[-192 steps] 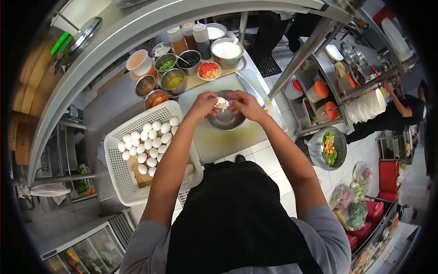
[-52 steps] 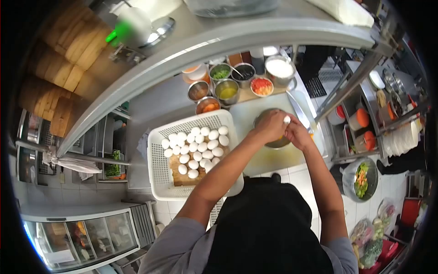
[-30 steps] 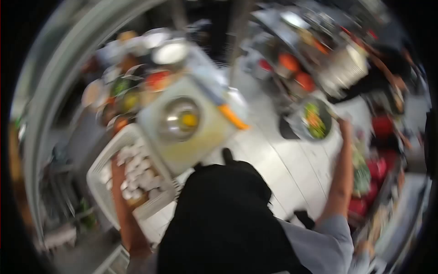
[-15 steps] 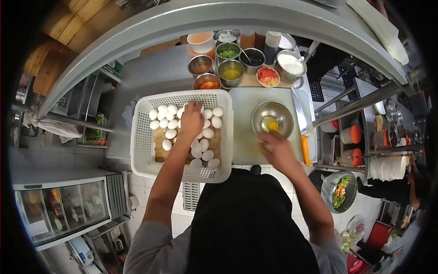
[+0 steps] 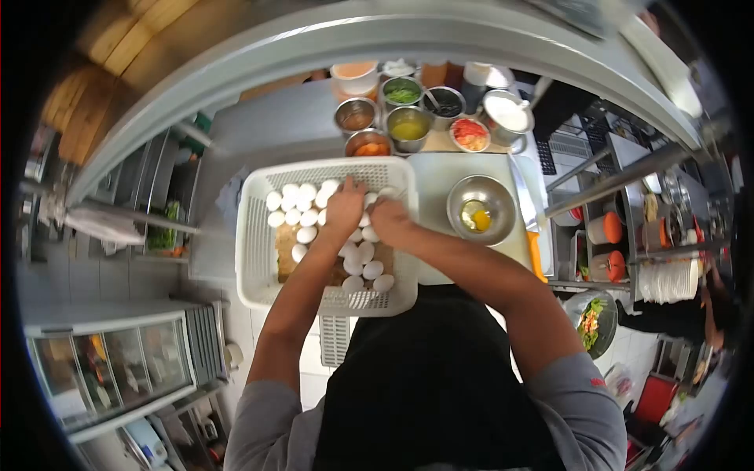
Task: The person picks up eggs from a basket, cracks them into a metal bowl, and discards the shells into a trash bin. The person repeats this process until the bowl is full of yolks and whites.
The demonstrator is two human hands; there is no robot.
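Note:
A white perforated plastic basket (image 5: 250,235) holds many white eggs (image 5: 306,235) on a brown cardboard-like liner. Both my hands reach into it, side by side over the eggs near its far right part. My left hand (image 5: 345,207) has its fingers curled down among the eggs; whatever lies under them is hidden. Slightly blurred, my right hand (image 5: 390,220) is just to the right, close to eggs, its fingertips not clearly seen. To the right, a steel bowl (image 5: 503,206) with a cracked egg's yolk (image 5: 481,220) and clear white stands on a pale cutting board (image 5: 436,263).
A knife with an orange handle (image 5: 537,255) lies along the board's right edge. Behind stand steel bowls of chopped greens (image 5: 403,93), yellow liquid (image 5: 409,129), red pieces (image 5: 470,135) and white powder (image 5: 507,114). A metal shelf bar (image 5: 377,35) crosses overhead.
My right hand has moved left from beside the steel bowl into the egg basket, next to my left hand. The left hand stays among the eggs. The whole view has shifted slightly.

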